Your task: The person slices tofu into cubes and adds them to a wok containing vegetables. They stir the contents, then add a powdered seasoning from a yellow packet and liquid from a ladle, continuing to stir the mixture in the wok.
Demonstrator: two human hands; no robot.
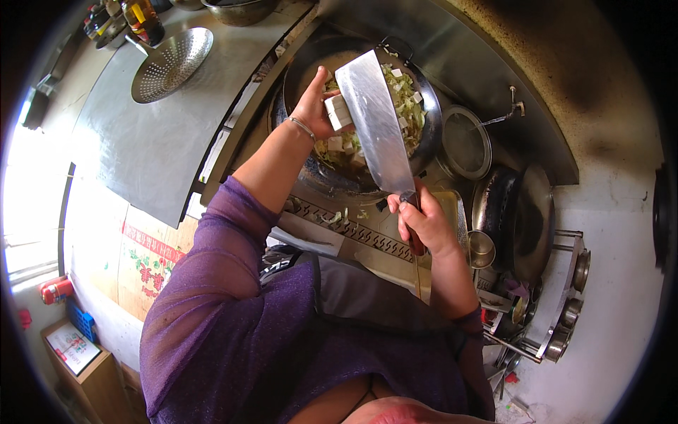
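Observation:
My left hand [314,106] holds a white block of tofu [338,112] over the wok, thumb stretched out. Part of that hand is hidden behind the tofu. My right hand [429,220] is wrapped round the dark handle of a cleaver [376,120]. Its broad blade points up and away, close to the right side of the tofu, and I cannot tell whether they touch. Below both lies a large dark wok [432,116] with shredded cabbage [408,97] and white tofu cubes [335,144] in it. The blade covers the middle of the wok.
Left of the wok is a steel counter [152,148] with a perforated skimmer [173,65] and bottles [143,21]. A water tap [518,108] stands above a round basin [466,143] at right. Further right are a leaning wok [533,222], a small metal cup [482,249] and a rack [561,311].

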